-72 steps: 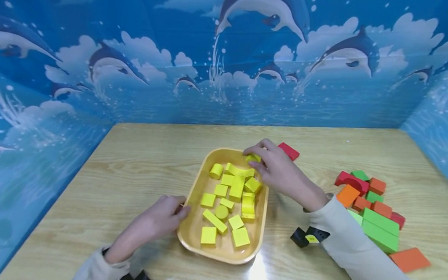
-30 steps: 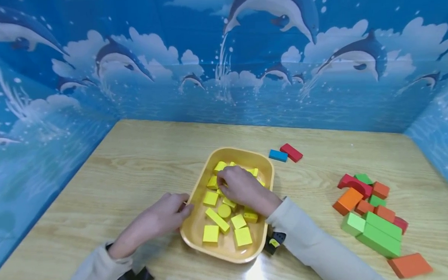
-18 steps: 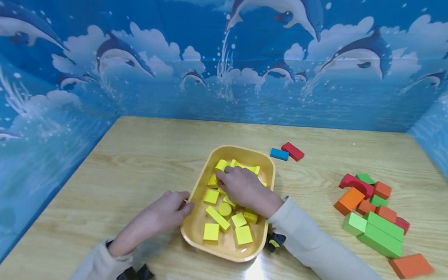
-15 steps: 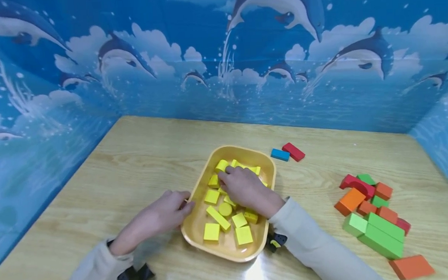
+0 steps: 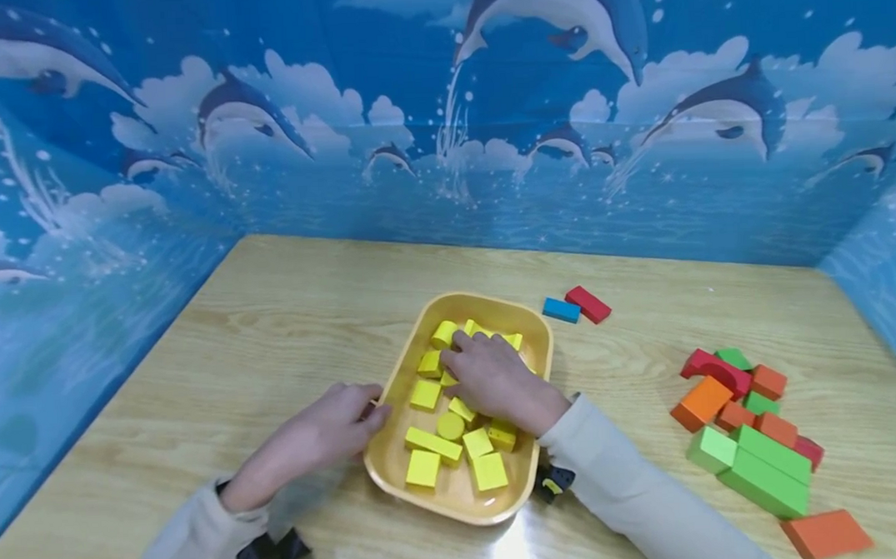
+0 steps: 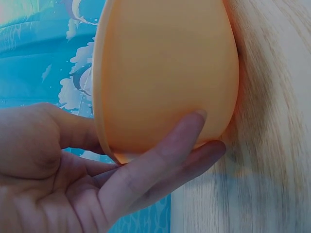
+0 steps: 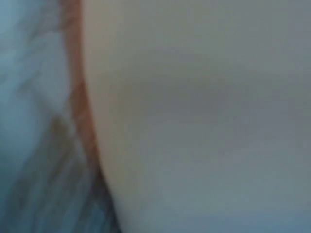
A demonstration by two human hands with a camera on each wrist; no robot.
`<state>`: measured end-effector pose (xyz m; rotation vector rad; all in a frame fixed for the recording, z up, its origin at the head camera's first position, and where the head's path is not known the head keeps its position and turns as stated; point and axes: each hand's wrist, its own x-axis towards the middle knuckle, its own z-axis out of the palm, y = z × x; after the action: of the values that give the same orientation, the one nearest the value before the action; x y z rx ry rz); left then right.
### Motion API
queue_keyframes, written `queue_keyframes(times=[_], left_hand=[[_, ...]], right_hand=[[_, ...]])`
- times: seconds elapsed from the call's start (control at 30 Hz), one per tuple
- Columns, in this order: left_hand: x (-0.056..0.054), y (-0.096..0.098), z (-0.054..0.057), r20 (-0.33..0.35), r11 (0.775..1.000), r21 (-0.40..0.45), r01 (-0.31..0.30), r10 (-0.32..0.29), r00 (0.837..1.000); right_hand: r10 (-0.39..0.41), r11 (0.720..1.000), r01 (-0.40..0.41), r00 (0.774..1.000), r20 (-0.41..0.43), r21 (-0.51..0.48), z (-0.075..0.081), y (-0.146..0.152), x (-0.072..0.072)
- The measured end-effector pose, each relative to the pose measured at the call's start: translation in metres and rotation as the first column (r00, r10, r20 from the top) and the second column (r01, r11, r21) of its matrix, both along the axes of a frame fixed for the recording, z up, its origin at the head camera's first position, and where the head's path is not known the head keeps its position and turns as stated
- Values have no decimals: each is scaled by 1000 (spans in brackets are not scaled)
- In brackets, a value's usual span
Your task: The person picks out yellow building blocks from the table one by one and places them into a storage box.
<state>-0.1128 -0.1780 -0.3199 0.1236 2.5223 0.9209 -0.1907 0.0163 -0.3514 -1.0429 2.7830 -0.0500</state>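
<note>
A yellow-orange tray (image 5: 381,474) stands on the table, holding several yellow toy blocks: cubes, a cylinder (image 5: 444,335), a round disc (image 5: 450,425), a long bar (image 5: 434,446). My left hand (image 5: 327,431) grips its left rim; in the left wrist view the thumb goes over the rim and the fingers press the outer wall (image 6: 165,63). Over the tray's middle, my right hand (image 5: 493,377) reaches down with fingers spread among the blocks. Some blocks lie hidden beneath that palm. In the right wrist view, a blurred pale surface fills most of the picture.
Right of the tray lies a cluster of green blocks (image 5: 766,470), orange blocks (image 5: 701,403) and a red arch (image 5: 715,369). Behind the tray's far right corner are a blue block (image 5: 562,310) and a red block (image 5: 588,304). A dolphin-print backdrop (image 5: 444,188) surrounds the table.
My right hand has gone from a yellow block at the tray's far right corner to the middle. Its fingers have spread, and the long yellow bar has turned. The left hand stays on the rim.
</note>
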Motion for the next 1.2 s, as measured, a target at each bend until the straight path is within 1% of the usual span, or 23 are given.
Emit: queue_keyframes(times=[0.1, 0.2, 0.4, 0.53, 0.67, 0.73, 0.83, 0.97, 1.07, 1.1, 1.13, 1.2], left_hand=[[0, 1, 1, 5, 1000, -10, 2, -2, 1000], [-1, 1, 1, 5, 1000, -13, 7, -7, 1000], [-1, 2, 1, 22, 1000, -24, -9, 9, 1000], [-1, 1, 1, 18, 1000, -28, 1, 0, 1000], [-1, 1, 0, 17, 1000, -27, 5, -5, 1000], [-2, 2, 0, 16, 1000, -22, 6, -5, 1000], [-3, 2, 0, 9, 1000, -13, 17, -17, 1000], [-4, 1, 0, 46, 1000, -25, 7, -6, 999], [-5, 0, -1, 75, 1000, -24, -7, 8, 997], [-4, 0, -1, 74, 1000, -18, -11, 12, 997], [-3, 0, 0, 60, 1000, -12, -8, 9, 998], [-2, 1, 2, 8, 1000, 0, 3, -3, 1000]], right_hand=[[-10, 1000, 9, 1000, 11, 7, 0, 0, -1], [-10, 1000, 10, 1000, 1, -15, -1, 2, -1], [5, 994, -7, 1000, -18, -113, -4, 7, -1], [25, 987, -27, 1000, -15, -159, -4, 10, -2], [35, 972, -31, 999, 13, -232, -3, 14, -1], [33, 958, -28, 999, 13, -287, -2, 17, -1], [34, 926, -37, 999, -14, -376, -1, 22, 0], [41, 875, -65, 997, -61, -480, 3, 32, 2], [9, 834, -69, 994, -110, -548, 8, 46, 5], [-11, 818, -66, 991, -130, -571, 11, 52, 5], [-36, 804, -62, 988, -153, -591, 12, 59, 6], [-89, 776, -50, 978, -188, -629, 14, 75, 8]])
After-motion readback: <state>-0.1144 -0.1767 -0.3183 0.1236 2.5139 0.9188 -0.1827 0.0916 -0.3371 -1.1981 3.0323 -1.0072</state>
